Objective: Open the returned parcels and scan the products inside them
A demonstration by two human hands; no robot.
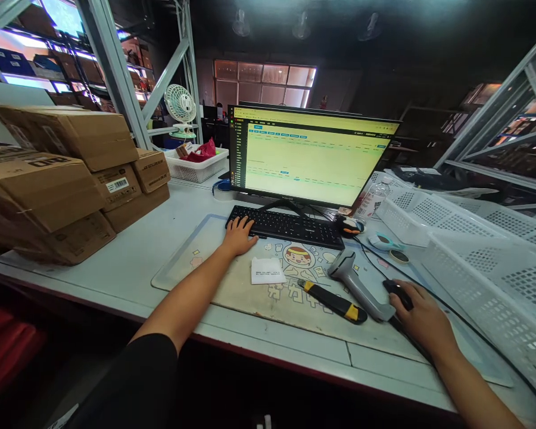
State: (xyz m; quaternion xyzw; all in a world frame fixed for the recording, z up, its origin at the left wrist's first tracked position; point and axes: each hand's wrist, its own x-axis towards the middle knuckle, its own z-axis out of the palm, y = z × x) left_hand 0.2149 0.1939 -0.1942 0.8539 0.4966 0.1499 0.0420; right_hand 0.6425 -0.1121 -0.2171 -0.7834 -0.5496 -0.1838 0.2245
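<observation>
My left hand (240, 238) rests with fingers spread on the left end of the black keyboard (290, 226). Under my right hand (422, 316) is a black computer mouse (398, 294), with the fingers curved over it. Just left of the mouse lies a grey barcode scanner (361, 287). Beside the scanner is a black and yellow utility knife (333, 301). A small printed paper slip (267, 271) lies on the cartoon desk mat (236, 292), below the keyboard. Behind the keyboard, the monitor (308, 158) shows a page with rows and blue buttons.
Cardboard boxes (71, 179) are stacked at the left. White perforated baskets (486, 256) line the right side, near a plastic bottle (373, 199) and a roll of tape (399, 256). A small fan (180, 104) and a white basket (199, 167) stand at the back left.
</observation>
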